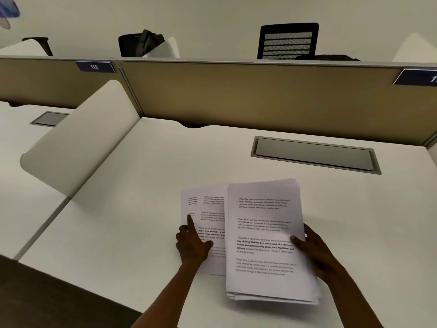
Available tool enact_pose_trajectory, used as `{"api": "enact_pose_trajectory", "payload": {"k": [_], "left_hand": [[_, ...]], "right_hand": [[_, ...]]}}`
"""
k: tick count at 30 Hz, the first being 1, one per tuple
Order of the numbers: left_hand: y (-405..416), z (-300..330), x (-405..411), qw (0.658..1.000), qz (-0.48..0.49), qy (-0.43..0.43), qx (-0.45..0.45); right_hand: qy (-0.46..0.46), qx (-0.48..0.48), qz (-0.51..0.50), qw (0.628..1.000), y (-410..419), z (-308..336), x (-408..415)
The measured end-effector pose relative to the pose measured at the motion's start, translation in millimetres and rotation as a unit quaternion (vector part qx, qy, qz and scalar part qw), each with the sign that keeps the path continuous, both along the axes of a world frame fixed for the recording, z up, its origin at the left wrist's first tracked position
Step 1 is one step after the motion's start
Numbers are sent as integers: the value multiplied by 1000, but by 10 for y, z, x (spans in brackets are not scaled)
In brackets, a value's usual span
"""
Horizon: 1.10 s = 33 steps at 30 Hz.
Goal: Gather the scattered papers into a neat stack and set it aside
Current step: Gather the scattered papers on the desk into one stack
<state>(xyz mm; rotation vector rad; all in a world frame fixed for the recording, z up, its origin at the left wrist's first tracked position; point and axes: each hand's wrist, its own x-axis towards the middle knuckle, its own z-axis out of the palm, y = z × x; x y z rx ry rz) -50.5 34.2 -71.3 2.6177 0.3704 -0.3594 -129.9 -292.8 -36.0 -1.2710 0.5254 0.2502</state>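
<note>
A thick stack of printed white papers (264, 235) is lifted slightly above the white desk (132, 209), its near end raised. My right hand (309, 247) grips the stack's right edge, thumb on the top sheet. To its left, a few loose printed sheets (205, 207) lie flat and fanned on the desk, partly tucked under the stack. My left hand (192, 242) rests on these loose sheets, index finger stretched forward and pressing down, the other fingers curled.
A grey cable hatch (314, 153) is set into the desk behind the papers. A tan partition (260, 95) closes the back edge, and a white angled divider (78, 143) borders the left side. Black office chairs stand beyond the partition.
</note>
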Motion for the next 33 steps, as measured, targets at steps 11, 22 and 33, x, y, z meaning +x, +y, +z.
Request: {"api": "enact_pose_trajectory", "payload": {"k": [11, 22, 33], "left_hand": [[-202, 100, -83, 977, 44, -7, -210], [-364, 347, -110, 919, 20, 19, -392], [-469, 594, -109, 800, -26, 176, -573]], "right_hand": [[21, -21, -47, 998, 321, -264, 18], [21, 0, -46, 999, 295, -244, 13], [30, 66, -51, 996, 276, -215, 11]]}}
